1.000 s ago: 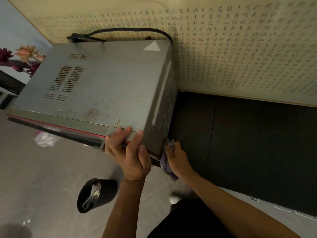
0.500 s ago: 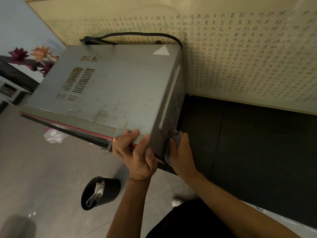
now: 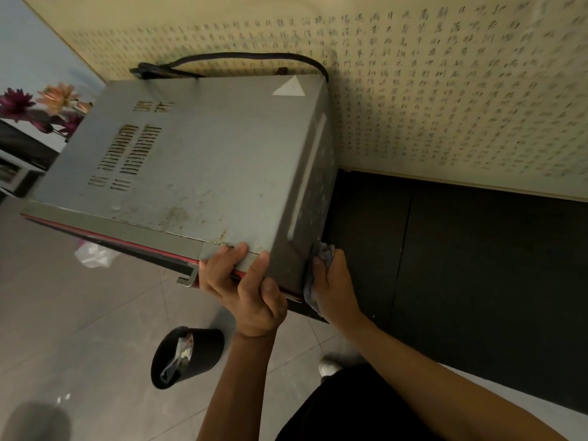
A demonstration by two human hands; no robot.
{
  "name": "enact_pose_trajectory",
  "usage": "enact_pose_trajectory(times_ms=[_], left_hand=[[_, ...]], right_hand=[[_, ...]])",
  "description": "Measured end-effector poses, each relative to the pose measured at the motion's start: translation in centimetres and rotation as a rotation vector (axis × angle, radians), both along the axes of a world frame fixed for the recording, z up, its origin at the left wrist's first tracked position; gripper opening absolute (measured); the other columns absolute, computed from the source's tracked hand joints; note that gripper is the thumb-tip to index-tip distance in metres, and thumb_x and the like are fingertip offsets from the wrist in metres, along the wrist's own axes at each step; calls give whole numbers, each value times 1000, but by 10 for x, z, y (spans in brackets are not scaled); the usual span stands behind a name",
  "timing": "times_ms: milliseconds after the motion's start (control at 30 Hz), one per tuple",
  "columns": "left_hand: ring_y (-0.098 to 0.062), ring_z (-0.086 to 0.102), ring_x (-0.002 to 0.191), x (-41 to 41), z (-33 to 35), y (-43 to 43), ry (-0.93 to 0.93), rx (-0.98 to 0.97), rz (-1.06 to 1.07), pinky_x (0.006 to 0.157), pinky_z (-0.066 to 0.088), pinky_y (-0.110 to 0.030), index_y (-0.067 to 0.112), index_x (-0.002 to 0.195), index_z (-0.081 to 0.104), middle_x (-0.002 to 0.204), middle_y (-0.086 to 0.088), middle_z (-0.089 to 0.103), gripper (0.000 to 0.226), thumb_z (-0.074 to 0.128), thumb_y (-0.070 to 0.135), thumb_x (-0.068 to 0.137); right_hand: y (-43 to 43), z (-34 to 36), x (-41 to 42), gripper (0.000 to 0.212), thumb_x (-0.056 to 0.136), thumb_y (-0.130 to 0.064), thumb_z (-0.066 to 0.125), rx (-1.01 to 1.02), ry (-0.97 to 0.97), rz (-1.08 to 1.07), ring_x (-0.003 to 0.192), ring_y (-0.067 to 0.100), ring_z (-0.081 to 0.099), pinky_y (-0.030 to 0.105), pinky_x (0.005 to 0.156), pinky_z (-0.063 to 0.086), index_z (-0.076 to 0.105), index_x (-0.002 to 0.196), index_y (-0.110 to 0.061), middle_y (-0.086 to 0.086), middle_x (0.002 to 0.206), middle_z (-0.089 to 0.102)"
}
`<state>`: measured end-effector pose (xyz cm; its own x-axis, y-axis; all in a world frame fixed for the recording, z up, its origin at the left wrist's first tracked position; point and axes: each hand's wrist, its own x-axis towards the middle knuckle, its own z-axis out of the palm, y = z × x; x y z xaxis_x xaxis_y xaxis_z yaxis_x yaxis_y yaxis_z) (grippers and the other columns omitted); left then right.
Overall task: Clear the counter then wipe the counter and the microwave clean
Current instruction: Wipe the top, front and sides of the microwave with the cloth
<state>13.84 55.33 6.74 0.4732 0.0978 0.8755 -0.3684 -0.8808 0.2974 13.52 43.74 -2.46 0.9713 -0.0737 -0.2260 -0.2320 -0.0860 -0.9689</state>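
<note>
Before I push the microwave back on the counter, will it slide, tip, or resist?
Probably heavy and rigid: the microwave is a large metal box, and the left hand grips its front corner. Being broad and low, it likely slides rather than tips. The cord looped behind it may bunch against the wall.

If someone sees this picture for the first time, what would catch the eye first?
The grey microwave, stained on top, fills the left centre. The left hand grips its front corner while the right hand holds a bluish cloth against its right side. Rows of writing cover the wall behind.
</note>
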Motion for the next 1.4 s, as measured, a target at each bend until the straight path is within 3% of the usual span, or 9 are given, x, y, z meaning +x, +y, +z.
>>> enact_pose_trajectory(times_ms=[167,333,433,533,600,800,1000,1267,1400], left_hand=[[-19,45,116,0,-2,2,-10,1,-12,82,35,-71,27,115,53,110,-15,51,24,33,36,104],[-16,44,118,2,-1,1,-25,-6,-20,83,35,-68,26,108,55,109,-15,51,23,34,32,102],[-11,42,126,2,-3,3,-36,13,-26,85,35,-68,27,110,54,109,-15,51,23,34,33,103],[-22,48,115,1,-5,5,-37,38,-13,88,35,-65,27,113,54,109,-15,52,24,34,35,103],[-28,48,109,3,-6,4,-39,25,-1,89,35,-64,24,108,56,109,-15,52,26,34,36,103],[-10,40,130,6,-6,3,-78,-4,-44,86,34,-66,29,119,50,113,-9,51,23,34,35,103],[-12,40,129,7,-10,5,-85,0,-60,78,35,-72,29,119,50,124,-2,45,24,34,38,103],[-12,41,128,8,-10,6,-97,24,-82,72,35,-76,27,119,49,125,-3,44,23,34,35,104],[-12,41,129,8,-10,6,-102,18,-72,74,36,-74,27,119,50,124,-3,45,24,34,36,103]], right_hand=[[1,28,2,15,104,-32,45,30,-119,-20,71,4,55,25,61,46,46,102,-17,-3,86,52],[-2,52,9,23,102,-38,44,63,-369,65,83,14,60,27,67,54,46,112,-17,-1,98,55],[-4,28,7,7,105,-25,46,59,-125,-57,77,9,56,23,65,47,48,101,-20,0,89,54],[-11,12,17,11,106,-21,42,225,214,-273,81,17,57,34,75,45,48,97,-22,6,90,55],[-13,20,31,11,106,-19,41,279,216,-261,81,13,56,33,76,44,48,98,-22,4,91,55],[0,48,31,10,106,-21,44,179,-70,-111,66,2,49,20,58,45,46,97,-18,0,81,49],[-10,23,51,5,105,-20,45,220,239,-97,97,23,61,26,73,48,48,102,-18,10,100,58],[-11,88,41,17,102,-30,49,133,-412,51,91,21,64,32,74,58,47,113,-17,9,104,59],[-14,67,48,18,102,-29,51,70,-260,15,94,8,63,26,74,56,49,114,-16,3,104,59]])
